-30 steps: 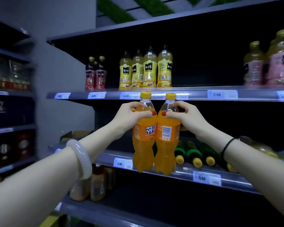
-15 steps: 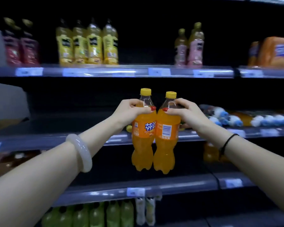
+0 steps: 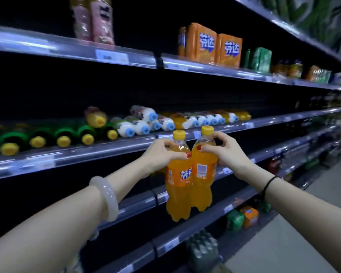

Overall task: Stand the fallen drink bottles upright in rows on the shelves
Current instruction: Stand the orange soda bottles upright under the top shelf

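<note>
Before shelves: left hand [image 3: 161,154] fingers clasp orange bottle [image 3: 178,186] labelled 芬达; right hand [image 3: 227,154] fingers clasp barcode-side bottle [image 3: 204,174].

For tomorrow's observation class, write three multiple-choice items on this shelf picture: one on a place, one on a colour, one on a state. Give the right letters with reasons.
1. Where are the orange cartons?
A. top shelf
B. floor
C. in a hand

2. What colour are the caps of the two held bottles?
A. blue
B. yellow
C. red

3. How do the green bottles on the middle shelf lie?
A. upright
B. on their sides
C. stacked in a box

Answers: 1 A, they stand on the top shelf. 2 B, the left hand and right hand each grip an orange bottle with a yellow cap. 3 B, their caps point outward.
</note>
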`<move>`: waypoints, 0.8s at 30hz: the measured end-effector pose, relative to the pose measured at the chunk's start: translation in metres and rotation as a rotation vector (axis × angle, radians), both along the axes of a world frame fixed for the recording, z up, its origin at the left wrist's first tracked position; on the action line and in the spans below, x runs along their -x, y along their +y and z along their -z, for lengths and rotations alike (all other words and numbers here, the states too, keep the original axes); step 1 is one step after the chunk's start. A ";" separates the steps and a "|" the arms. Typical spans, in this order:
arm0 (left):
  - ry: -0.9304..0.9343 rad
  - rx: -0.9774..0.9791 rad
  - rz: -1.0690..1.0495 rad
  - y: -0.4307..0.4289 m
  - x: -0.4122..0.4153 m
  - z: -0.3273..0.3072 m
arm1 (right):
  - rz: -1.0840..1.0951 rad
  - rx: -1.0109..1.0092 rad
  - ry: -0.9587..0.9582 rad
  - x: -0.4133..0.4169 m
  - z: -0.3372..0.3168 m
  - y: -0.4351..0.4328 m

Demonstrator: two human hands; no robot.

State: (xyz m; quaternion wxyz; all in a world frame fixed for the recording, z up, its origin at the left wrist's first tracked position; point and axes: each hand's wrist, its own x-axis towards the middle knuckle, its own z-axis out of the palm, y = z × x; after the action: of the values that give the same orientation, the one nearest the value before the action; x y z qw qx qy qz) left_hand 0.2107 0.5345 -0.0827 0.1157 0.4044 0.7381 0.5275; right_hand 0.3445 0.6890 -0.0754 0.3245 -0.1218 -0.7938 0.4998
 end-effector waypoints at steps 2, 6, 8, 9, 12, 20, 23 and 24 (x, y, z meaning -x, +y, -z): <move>-0.008 0.013 -0.015 0.040 0.003 0.011 | 0.003 -0.005 -0.009 0.004 0.008 0.037; -0.070 -0.019 -0.064 0.089 0.022 0.031 | -0.049 0.001 -0.016 0.030 0.024 0.095; -0.066 -0.039 -0.094 0.099 0.034 0.039 | -0.084 0.016 -0.021 0.048 0.035 0.115; -0.051 -0.051 -0.115 0.103 0.041 0.043 | -0.098 0.032 -0.013 0.058 0.041 0.123; 0.020 -0.097 -0.183 0.110 0.063 0.053 | -0.121 0.076 0.017 0.090 0.065 0.141; 0.154 -0.104 -0.315 0.111 0.110 0.096 | -0.223 0.040 0.109 0.166 0.129 0.135; 0.154 -0.080 -0.370 0.113 0.126 0.113 | -0.245 0.064 0.131 0.187 0.147 0.138; 0.139 -0.082 -0.391 0.115 0.130 0.118 | -0.252 0.067 0.133 0.192 0.151 0.140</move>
State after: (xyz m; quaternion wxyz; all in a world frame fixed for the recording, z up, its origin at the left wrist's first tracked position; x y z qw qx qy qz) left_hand 0.0809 0.6495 -0.2010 -0.0568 0.2934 0.7865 0.5404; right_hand 0.1521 0.8291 -0.2263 0.3068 0.0018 -0.7624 0.5697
